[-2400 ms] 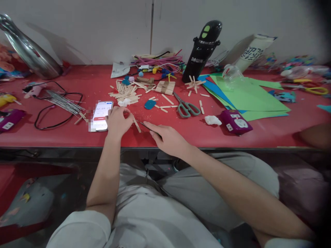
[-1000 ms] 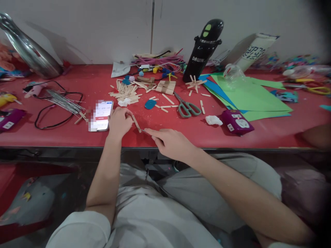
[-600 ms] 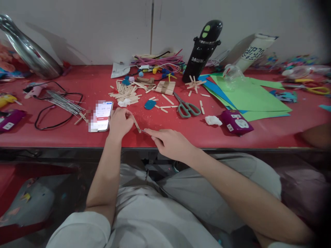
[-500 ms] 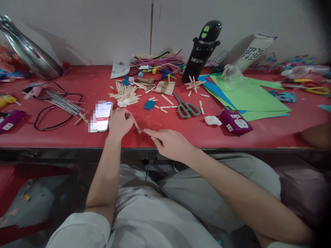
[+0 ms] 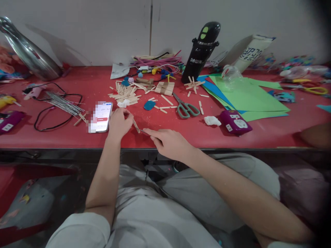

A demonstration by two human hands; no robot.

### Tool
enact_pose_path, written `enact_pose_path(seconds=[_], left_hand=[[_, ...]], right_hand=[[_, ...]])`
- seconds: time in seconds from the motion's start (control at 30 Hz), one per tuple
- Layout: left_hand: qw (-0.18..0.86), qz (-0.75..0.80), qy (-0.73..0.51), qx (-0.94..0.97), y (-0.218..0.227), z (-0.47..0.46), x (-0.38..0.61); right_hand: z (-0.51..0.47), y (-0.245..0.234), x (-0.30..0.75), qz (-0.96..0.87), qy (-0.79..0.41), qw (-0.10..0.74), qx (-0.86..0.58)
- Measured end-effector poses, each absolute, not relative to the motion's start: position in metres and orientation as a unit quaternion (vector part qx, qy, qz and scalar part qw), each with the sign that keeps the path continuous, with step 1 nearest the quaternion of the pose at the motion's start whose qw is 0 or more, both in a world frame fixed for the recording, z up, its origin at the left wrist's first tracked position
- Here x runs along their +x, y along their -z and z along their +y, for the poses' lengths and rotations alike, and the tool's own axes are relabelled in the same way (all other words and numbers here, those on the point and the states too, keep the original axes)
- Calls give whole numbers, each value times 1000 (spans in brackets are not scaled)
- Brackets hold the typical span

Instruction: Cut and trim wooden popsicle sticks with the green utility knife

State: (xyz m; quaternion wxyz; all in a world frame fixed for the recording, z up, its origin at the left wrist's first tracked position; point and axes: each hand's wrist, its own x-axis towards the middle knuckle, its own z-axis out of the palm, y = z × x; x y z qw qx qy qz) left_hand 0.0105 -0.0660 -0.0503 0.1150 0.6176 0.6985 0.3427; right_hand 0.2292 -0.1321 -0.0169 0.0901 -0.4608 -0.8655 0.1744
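Note:
My left hand (image 5: 120, 122) is closed on a wooden craft stick (image 5: 136, 126) that slants down toward the right, near the table's front edge. My right hand (image 5: 169, 140) is closed on a thin blade (image 5: 142, 131), most of it hidden inside the fingers. The blade's tip meets the stick close to its lower end. Just left of my left hand lies a lit phone (image 5: 102, 119). Beyond the hands, loose craft sticks (image 5: 126, 92) form a pile, with a blue oval piece (image 5: 149, 105) and grey-handled scissors (image 5: 186, 108) nearby.
On the red table (image 5: 160, 120) stand a black bottle (image 5: 199, 51) and a steel bottle (image 5: 31, 51). Green paper sheets (image 5: 253, 93), a purple box (image 5: 236, 123), a crumpled white tissue (image 5: 212, 121) and metal wires (image 5: 63, 103) with a black cord lie around. A joined stick star (image 5: 193, 85) sits behind the scissors.
Both hands keep nearly the same place, the blade still against the stick's lower end. The phone's displayed digits have advanced slightly.

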Motion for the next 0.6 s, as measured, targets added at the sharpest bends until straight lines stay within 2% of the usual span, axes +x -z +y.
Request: enact_pose_path(seconds=[0.4, 0.6], left_hand=[[171, 655, -437, 592, 57, -61, 8], [137, 610, -494, 605, 54, -59, 9]], right_hand=[[-132, 17, 229, -868, -171, 97, -457], [-126, 16, 235, -866, -194, 136, -440]])
